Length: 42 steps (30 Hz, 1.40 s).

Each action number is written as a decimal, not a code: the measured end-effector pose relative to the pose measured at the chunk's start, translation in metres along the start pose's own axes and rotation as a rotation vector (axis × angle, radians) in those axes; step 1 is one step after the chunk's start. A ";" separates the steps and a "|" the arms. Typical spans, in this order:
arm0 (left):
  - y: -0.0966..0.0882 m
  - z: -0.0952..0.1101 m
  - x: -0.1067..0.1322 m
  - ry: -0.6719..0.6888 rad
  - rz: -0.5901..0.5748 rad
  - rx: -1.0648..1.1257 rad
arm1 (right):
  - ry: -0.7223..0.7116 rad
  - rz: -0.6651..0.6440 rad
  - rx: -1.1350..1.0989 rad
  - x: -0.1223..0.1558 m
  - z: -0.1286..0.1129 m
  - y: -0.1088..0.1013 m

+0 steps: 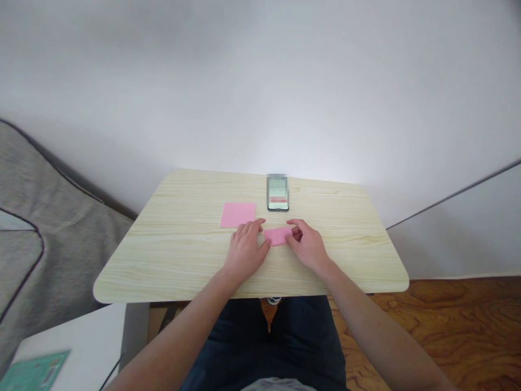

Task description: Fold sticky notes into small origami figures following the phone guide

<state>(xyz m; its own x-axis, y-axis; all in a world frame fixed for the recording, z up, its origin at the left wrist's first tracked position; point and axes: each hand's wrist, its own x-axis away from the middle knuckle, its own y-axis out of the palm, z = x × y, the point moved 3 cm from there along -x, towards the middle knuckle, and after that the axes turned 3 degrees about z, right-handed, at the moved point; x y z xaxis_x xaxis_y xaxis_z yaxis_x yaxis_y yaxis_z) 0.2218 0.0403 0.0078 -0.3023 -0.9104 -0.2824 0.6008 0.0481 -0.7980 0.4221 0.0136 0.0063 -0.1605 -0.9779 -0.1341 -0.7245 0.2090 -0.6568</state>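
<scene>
A narrow pink piece of paper, seemingly folded, lies near the middle of the table between my two hands. My right hand has its fingers curled at the right end of this paper, with the thumb and bent fingers gripping that edge. On the other side, my left hand rests on the tabletop with thumb and index finger apart. Its thumb tip touches the paper's left end. A flat pink sheet, larger than the narrow piece, lies just beyond my left fingers, which partly cover its lower right corner.
The pale wood-grain table stands against a white wall. Beyond my hands, a phone with a blurred screen lies on it. At left are grey fabric and a white surface bearing a green packet.
</scene>
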 end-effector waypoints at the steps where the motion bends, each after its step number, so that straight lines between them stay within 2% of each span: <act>1: -0.001 -0.001 -0.002 0.032 -0.021 -0.020 | -0.004 -0.011 0.014 -0.001 0.000 0.000; 7: -0.006 -0.006 -0.014 0.178 -0.116 -0.071 | -0.053 -0.058 0.047 -0.006 0.001 0.001; 11: -0.008 -0.007 -0.019 0.203 -0.155 -0.086 | -0.063 -0.053 0.065 -0.008 0.001 0.001; 19: -0.006 -0.012 -0.020 0.222 -0.158 -0.107 | -0.061 -0.065 0.122 -0.010 0.000 0.002; 25: -0.007 -0.006 -0.020 0.265 -0.190 -0.155 | -0.060 -0.215 0.237 -0.024 -0.007 -0.005; 30: -0.014 -0.003 -0.034 0.346 -0.254 -0.181 | -0.062 -0.323 0.283 -0.034 -0.012 -0.008; 36: -0.010 0.004 -0.062 0.423 -0.355 -0.173 | -0.086 -0.353 0.348 -0.040 -0.018 -0.005; 42: -0.008 0.001 -0.064 0.400 -0.346 -0.122 | -0.147 -0.394 0.327 -0.046 -0.018 -0.004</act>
<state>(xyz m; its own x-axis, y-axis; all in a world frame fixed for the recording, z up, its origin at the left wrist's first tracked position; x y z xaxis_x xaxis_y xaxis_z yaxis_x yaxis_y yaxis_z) 0.2370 0.0979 0.0326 -0.7394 -0.6555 -0.1536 0.3330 -0.1578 -0.9296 0.4202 0.0582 0.0280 0.1941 -0.9775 0.0824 -0.4600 -0.1648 -0.8725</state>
